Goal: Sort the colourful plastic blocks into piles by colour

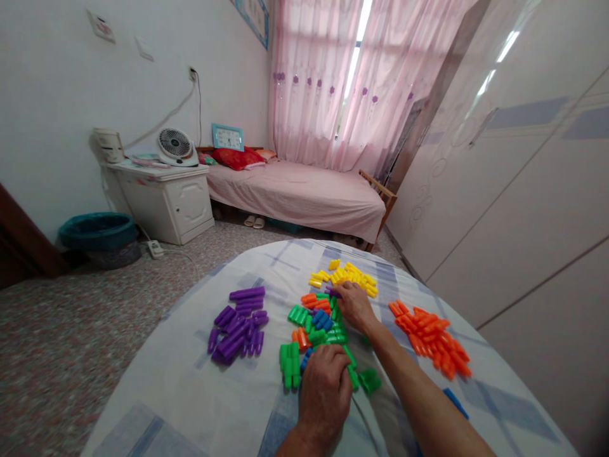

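My left hand [326,387] rests with curled fingers at the near side of a mixed pile; what lies beneath its fingertips is hidden. Next to it are green bullet-shaped plastic building pieces [289,367] and a partly covered blue piece [305,360]. Farther out, my right hand [354,304] has its fingers closed at a purple plastic piece [332,291], on the far edge of the pile. The pile holds green pieces [334,334], orange pieces [301,339] and blue pieces [322,320].
Sorted groups surround the pile: purple pieces [238,330] left, yellow pieces [352,274] at the back, orange pieces [431,336] right. A blue piece [455,404] lies near right. The round table [190,393] has a checked cloth. Beyond stand a bed [304,190] and wardrobe [514,190].
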A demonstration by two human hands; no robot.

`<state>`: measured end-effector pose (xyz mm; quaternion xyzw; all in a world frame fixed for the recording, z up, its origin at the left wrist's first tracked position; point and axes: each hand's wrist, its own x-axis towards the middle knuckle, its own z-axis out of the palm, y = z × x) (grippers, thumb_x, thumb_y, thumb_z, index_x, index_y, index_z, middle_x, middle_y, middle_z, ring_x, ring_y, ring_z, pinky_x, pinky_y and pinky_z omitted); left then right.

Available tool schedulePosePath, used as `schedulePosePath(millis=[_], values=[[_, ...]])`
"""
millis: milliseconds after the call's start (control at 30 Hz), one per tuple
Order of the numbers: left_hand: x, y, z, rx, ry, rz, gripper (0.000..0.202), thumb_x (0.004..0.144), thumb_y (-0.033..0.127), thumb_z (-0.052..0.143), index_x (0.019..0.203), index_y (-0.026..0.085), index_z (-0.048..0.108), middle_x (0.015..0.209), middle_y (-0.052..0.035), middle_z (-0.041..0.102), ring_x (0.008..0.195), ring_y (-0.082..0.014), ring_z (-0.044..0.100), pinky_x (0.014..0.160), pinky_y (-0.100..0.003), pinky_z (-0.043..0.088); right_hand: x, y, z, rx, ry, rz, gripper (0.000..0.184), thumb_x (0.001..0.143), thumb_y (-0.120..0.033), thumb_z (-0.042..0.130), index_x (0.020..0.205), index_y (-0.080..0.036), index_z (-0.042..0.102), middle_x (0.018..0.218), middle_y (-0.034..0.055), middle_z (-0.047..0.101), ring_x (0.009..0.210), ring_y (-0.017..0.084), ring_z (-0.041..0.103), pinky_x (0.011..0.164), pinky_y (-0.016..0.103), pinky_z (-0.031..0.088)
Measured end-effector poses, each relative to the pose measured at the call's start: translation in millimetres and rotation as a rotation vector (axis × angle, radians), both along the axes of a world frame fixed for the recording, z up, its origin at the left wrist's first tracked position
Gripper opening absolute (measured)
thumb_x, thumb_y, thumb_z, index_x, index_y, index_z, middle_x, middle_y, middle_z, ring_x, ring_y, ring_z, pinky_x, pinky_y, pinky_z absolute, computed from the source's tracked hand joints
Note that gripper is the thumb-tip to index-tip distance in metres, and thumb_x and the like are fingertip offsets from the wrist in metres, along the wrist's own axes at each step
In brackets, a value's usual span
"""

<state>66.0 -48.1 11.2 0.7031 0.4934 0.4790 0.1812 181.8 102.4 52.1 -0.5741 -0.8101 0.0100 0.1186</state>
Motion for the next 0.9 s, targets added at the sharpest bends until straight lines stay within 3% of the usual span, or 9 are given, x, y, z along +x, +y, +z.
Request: schedulePosePath(millis=[333,433,567,733,900], values=[[-3,0,4.7,0.102,-0.071,0.021,0.021,0.08,0.006,0.047,0.084,0.019,0.063,0.092,-0.0039,0.065,0.089,-0.0179,0.058,0.08,-0.033,0.048,17,-38,4.3,-0.082,0.147,0.028,0.026,0.077,-0.007,0.046,0.089,-0.017,0.067,0.098,0.006,0.059,0.089,0.016,0.055,0.078,0.025,0.042],[-6,0,6.5,0.159,-0.071,0.034,0.021,0.081,0.007,0.047,0.087,0.018,0.063,0.094,-0.0043,0.065,0.09,-0.0178,0.057,0.081,-0.033,0.048,19,-66,8.3,-0.085,0.219,0.043,0.025,0.078,-0.008,0.046,0.088,-0.018,0.065,0.095,0.0044,0.059,0.085,0.015,0.057,0.077,0.025,0.044],[-8,0,5.5,0.208,-0.081,0.029,0.02,0.083,0.009,0.047,0.092,0.018,0.064,0.096,-0.0045,0.065,0.094,-0.0172,0.057,0.085,-0.033,0.048,13,-121,10.7,-0.013,0.356,0.0,0.025,0.083,-0.014,0.042,0.095,-0.02,0.062,0.099,0.0054,0.061,0.094,0.017,0.057,0.084,0.029,0.045],[-11,-1,2.6,0.222,-0.056,0.023,0.02,0.086,0.013,0.047,0.098,0.018,0.062,0.103,-0.0058,0.064,0.1,-0.0176,0.057,0.09,-0.035,0.048,-11,-185,-14.9,0.148,0.783,-0.244,0.025,0.087,-0.027,0.038,0.1,-0.022,0.059,0.102,0.0067,0.061,0.097,0.02,0.057,0.085,0.033,0.046],[-8,-3,0.6,0.27,-0.015,0.02,0.025,0.085,0.011,0.044,0.102,0.019,0.062,0.11,-0.0077,0.061,0.106,-0.0187,0.057,0.092,-0.037,0.049,-23,-196,-55.0,0.312,0.769,-0.418,0.036,0.088,-0.034,0.037,0.118,-0.019,0.052,0.123,0.0138,0.054,0.118,0.027,0.046,0.102,0.046,0.033]])
